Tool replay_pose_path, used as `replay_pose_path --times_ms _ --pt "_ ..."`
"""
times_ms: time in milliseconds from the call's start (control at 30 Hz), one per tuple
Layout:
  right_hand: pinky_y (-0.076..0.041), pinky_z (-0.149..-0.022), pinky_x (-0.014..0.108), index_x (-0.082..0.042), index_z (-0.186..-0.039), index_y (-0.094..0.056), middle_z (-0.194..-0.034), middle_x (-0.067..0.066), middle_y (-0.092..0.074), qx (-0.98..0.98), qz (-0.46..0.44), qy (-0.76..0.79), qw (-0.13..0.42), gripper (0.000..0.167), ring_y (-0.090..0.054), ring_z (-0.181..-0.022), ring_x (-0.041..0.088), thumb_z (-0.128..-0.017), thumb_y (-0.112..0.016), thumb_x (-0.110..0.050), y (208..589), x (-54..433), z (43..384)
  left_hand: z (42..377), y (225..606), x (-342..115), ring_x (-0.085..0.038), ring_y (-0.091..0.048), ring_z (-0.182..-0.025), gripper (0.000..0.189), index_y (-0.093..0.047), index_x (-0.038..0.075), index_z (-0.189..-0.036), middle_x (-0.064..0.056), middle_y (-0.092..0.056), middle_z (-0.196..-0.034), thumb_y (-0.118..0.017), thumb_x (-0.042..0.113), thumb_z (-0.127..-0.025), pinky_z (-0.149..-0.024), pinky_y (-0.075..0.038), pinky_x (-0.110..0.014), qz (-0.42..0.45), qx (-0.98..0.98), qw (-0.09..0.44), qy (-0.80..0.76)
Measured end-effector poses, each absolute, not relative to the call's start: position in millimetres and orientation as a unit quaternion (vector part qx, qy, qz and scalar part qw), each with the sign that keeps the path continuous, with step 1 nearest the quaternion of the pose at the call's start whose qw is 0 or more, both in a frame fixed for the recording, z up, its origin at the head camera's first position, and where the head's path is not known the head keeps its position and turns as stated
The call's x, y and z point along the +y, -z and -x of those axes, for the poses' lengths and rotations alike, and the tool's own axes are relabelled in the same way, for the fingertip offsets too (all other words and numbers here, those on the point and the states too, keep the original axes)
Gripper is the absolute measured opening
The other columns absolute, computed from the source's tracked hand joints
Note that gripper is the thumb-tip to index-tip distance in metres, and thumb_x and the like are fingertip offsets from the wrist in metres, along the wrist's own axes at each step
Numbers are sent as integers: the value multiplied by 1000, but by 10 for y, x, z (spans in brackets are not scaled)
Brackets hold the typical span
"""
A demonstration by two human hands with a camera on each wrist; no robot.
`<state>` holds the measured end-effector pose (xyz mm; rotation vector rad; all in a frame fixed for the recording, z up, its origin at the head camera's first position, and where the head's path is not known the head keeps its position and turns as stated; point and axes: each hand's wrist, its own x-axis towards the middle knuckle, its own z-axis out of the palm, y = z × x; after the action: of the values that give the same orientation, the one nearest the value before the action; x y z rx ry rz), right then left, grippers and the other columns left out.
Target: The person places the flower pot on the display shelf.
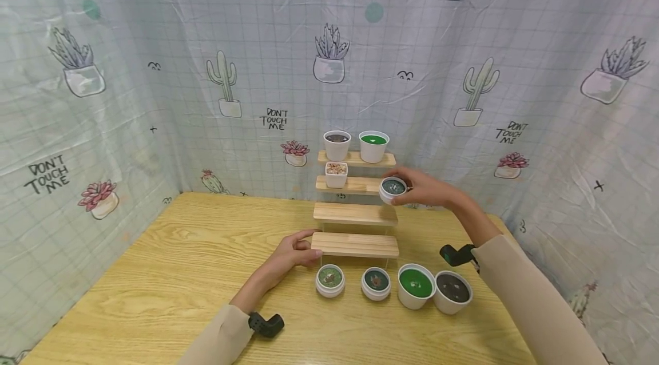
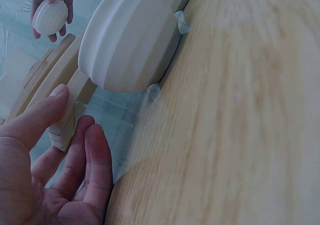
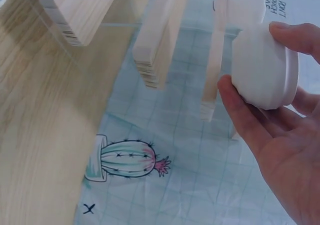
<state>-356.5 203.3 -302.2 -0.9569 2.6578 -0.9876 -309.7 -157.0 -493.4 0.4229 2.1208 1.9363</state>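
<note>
My right hand [image 1: 423, 187] grips a small round white pot [image 1: 393, 189] with a dark blue-green filling, thumb and fingers round its sides. It is held at the right end of the second shelf from the top [image 1: 362, 185]. In the right wrist view the pot's white wall [image 3: 262, 67] shows close beside the shelf ends. At the left end of the lowest shelf [image 1: 355, 244] of a stepped wooden stand, my left hand [image 1: 289, 255] pinches the board, with the thumb [image 2: 50, 110] on one face and the fingers curled at the other.
The top shelf bears a brown-filled pot [image 1: 337, 146] and a green-filled pot [image 1: 373, 147]; a square pot [image 1: 336, 175] of pebbles stands below. Before the stand are two low round pots [image 1: 330, 281] [image 1: 376, 284], a green-filled cup [image 1: 415, 288] and a dark-filled cup [image 1: 452, 292]. A printed curtain [image 1: 247, 67] hangs behind.
</note>
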Motion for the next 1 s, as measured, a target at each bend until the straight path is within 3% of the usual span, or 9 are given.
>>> replay_pose_path --times_ms 267,533,800,1000 --pt "-49 -100 42 3 -141 -41 -137 24 -56 886 290 358 55 64 -56 -120 34 -91 -76 -13 3041 1913 3684 3095 4935 -1579 -17 -72 -90 75 -43 12 -157 -4 -70 -91 -79 23 -92 -83 -62 -34 -147 728 122 -659" --pt "-49 -97 40 2 -141 -47 -134 24 -57 878 292 378 27 60 -58 -118 37 -90 -76 -9 3053 1841 3763 3092 4924 -1572 -17 -72 -89 76 -43 12 -157 -4 -70 -92 -80 23 -91 -83 -62 -34 -146 729 121 -658" --pt "-49 -105 50 7 -145 -42 -141 29 -54 880 261 396 5 68 -56 -125 42 -89 -76 -10 3160 1779 3849 3095 4923 -1568 -17 -72 -89 76 -43 11 -157 -3 -71 -91 -79 23 -92 -83 -62 -34 -150 729 120 -658" --pt "-48 -107 51 8 -144 -41 -142 28 -52 889 232 396 -6 70 -54 -127 41 -88 -78 -13 3197 1730 3876 3085 4920 -1572 -17 -73 -88 76 -43 11 -157 -4 -72 -93 -80 23 -91 -82 -62 -34 -147 726 119 -661"
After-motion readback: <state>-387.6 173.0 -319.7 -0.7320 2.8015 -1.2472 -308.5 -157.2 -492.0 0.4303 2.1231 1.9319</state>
